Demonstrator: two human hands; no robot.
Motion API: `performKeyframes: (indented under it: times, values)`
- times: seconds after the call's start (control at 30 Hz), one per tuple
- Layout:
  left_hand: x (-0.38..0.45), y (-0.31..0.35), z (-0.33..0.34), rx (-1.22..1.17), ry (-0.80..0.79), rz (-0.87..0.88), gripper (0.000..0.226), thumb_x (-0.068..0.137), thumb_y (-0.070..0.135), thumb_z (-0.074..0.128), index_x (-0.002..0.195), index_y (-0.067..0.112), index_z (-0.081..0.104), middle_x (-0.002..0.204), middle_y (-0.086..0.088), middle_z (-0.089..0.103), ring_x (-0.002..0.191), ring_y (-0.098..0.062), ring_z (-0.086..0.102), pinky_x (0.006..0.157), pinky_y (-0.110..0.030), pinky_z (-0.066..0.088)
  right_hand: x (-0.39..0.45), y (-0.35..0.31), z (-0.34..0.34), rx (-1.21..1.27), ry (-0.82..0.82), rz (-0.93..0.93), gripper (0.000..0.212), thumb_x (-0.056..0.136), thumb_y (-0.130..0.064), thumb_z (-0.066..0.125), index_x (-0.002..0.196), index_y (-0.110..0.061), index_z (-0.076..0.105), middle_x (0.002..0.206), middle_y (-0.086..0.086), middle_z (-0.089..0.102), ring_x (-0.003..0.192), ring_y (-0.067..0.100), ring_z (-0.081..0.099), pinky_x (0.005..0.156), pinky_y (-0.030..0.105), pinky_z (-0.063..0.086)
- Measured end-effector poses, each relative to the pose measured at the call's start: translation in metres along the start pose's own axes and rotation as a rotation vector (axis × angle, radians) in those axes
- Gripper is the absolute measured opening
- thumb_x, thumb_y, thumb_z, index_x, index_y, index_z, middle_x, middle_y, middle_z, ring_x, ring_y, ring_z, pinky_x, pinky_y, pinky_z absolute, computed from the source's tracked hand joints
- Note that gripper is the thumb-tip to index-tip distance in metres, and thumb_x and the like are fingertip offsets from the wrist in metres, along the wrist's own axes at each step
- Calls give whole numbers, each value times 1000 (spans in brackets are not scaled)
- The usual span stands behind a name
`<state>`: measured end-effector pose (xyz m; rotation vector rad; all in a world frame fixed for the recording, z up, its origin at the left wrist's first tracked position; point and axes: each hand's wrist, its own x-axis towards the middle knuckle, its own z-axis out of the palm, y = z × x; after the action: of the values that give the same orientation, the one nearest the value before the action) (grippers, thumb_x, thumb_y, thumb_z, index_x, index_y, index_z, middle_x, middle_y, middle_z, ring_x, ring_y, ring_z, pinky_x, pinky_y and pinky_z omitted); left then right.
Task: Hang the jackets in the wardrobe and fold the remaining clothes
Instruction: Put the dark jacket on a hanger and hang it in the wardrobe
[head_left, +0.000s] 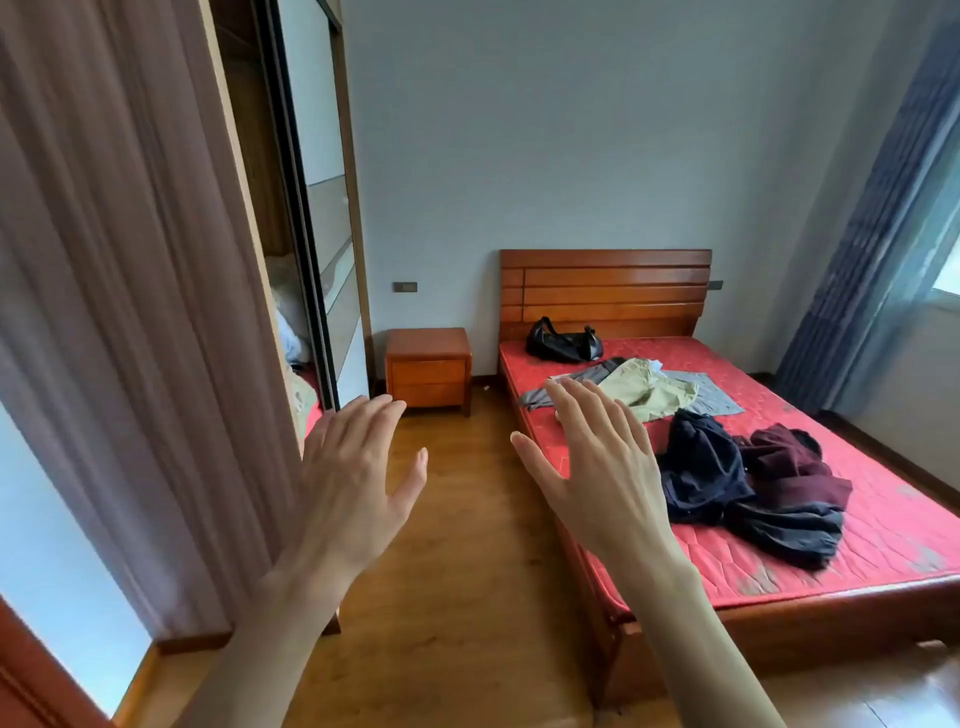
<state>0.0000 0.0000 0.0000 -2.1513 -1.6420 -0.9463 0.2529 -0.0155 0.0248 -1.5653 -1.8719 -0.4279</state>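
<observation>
Both my hands are raised in front of me with fingers straight and holding nothing: my left hand (353, 478) over the floor, my right hand (602, 467) over the bed's near left edge. On the red mattress (883, 519) lie a dark navy jacket (701, 467), a maroon jacket (795, 462) and another dark garment (789, 530) in a crumpled heap. Farther back lie a khaki garment (649, 389), a grey garment (711, 395) and a dark grey one (571, 384). The wardrobe (311, 260) stands at the left with its sliding door partly open.
A black bag (563, 343) sits by the wooden headboard (605, 291). A wooden nightstand (428, 369) stands between wardrobe and bed. A brown curtain (130, 312) hangs close at my left, a blue curtain (883, 249) at the right. Wooden floor (467, 571) runs between bed and wardrobe.
</observation>
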Motion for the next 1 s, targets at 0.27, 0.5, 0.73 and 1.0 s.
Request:
performKeyframes:
  times: [0.27,0.5,0.73,1.0]
  values:
    - [74,-3,70,-18,-4,-15,62,99,57,37,144,17,53,146,-4,56,140,-23,48,117,-51,40,60,52,63,13,-4,13,70,101,-68,40,152,-21,46,156,-2,48,149,18,39,123,44,31]
    - [148,7,127,-15,0,-42,61,100,57,38,143,18,54,147,-3,56,140,-23,47,116,-52,41,129,101,110,16,-24,-1,72,100,-69,40,154,-22,44,157,-3,47,150,16,36,123,43,31]
    - [204,9,170,-21,-4,-50,59,100,56,40,144,18,53,147,-2,55,141,-21,46,118,-50,39,183,137,151,28,-41,4,72,100,-69,38,153,-21,44,157,-2,47,150,17,35,121,44,33]
    - [271,-13,230,-57,-10,-37,61,100,56,41,146,18,53,149,-2,54,142,-21,45,120,-46,37,243,169,210,11,-37,23,72,101,-69,39,155,-21,42,159,-1,45,151,18,35,122,45,34]
